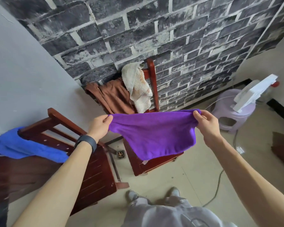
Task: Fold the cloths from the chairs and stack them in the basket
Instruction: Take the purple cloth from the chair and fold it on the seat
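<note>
A purple cloth (152,133) hangs stretched in the air between my hands, over the seat of the far chair (152,74). My left hand (99,126) pinches its left top corner and my right hand (206,122) pinches its right top corner. A brown cloth (115,95) and a cream towel (138,86) are draped over the far chair's back. A blue cloth (23,147) lies over the back of the near chair (92,167) at the left. No basket is in view.
A brick-patterned wall stands behind the chairs. A lilac plastic stool (233,115) carrying a white fan (254,92) sits at the right, with a cable (216,189) running across the tiled floor. My feet (154,194) are on the floor below.
</note>
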`<action>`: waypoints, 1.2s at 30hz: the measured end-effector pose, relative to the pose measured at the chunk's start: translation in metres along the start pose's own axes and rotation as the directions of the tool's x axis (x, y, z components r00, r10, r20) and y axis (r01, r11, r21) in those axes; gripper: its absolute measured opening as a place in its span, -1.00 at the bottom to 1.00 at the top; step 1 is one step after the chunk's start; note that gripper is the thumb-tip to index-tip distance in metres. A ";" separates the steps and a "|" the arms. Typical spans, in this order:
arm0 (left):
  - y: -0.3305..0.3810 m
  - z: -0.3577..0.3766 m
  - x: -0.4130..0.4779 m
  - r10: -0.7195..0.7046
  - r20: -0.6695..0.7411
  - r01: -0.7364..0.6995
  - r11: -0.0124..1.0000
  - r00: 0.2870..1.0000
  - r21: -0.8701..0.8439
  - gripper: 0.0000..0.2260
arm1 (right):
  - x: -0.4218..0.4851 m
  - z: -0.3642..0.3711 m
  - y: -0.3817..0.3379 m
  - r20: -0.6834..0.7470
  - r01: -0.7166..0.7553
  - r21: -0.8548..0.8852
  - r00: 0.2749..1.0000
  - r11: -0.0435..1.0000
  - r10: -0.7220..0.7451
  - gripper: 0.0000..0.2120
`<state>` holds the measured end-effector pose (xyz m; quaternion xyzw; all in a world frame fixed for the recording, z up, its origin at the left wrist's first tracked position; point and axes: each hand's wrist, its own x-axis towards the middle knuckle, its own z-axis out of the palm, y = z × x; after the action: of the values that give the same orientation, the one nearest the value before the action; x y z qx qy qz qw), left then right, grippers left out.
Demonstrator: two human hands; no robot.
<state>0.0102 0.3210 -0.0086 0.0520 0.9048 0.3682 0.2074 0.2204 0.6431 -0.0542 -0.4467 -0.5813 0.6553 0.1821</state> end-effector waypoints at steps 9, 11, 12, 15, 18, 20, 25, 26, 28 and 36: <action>0.031 0.005 -0.009 -0.107 0.360 0.312 0.752 0.927 -0.581 -0.84 | -0.004 -0.005 -0.033 0.048 -0.004 0.085 0.999 0.996 0.000 -0.91; 0.027 0.000 -0.007 -0.083 0.367 0.296 0.763 0.927 -0.575 -0.70 | -0.004 -0.005 -0.036 0.040 -0.016 0.103 0.999 0.995 0.012 -0.91; 0.025 -0.002 -0.007 -0.089 0.349 0.287 0.771 0.933 -0.569 -0.56 | -0.004 -0.006 -0.038 0.029 -0.017 0.109 0.999 0.994 0.014 -0.91; 0.024 -0.008 -0.010 -0.087 0.238 0.187 0.878 0.967 -0.440 -0.43 | -0.002 -0.007 -0.043 0.009 -0.030 0.124 1.000 0.992 0.029 -0.91; 0.027 -0.012 -0.010 -0.049 0.183 0.137 0.849 0.982 -0.510 -0.64 | 0.001 -0.006 -0.049 0.007 -0.035 0.153 0.999 0.988 0.034 -0.79; 0.029 -0.015 -0.009 -0.032 0.143 0.112 0.790 0.989 -0.602 -0.75 | 0.003 -0.002 -0.054 -0.003 -0.003 0.155 1.000 0.988 0.004 -0.79; 0.026 -0.021 -0.005 0.010 -0.020 -0.019 0.845 1.000 -0.535 -0.77 | 0.006 0.004 -0.065 -0.025 0.081 0.124 0.997 0.989 -0.079 -0.72; 0.025 -0.023 -0.006 0.020 -0.044 -0.040 0.864 0.999 -0.503 -0.78 | 0.006 0.005 -0.068 -0.006 0.090 0.122 0.996 0.989 -0.090 -0.68; 0.026 -0.026 -0.008 0.029 -0.073 -0.060 0.880 0.997 -0.471 -0.77 | 0.006 0.006 -0.072 0.033 0.116 0.103 0.992 0.988 -0.120 -0.66; 0.007 -0.013 -0.033 0.119 -0.108 -0.134 0.980 0.987 -0.147 -0.62 | 0.007 0.001 -0.044 0.230 0.455 -0.583 0.887 0.673 -0.400 -0.59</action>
<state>0.0345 0.3096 0.0155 0.0749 0.8777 0.4515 0.1422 0.2037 0.6593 -0.0167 -0.3049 -0.8593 0.3831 0.1482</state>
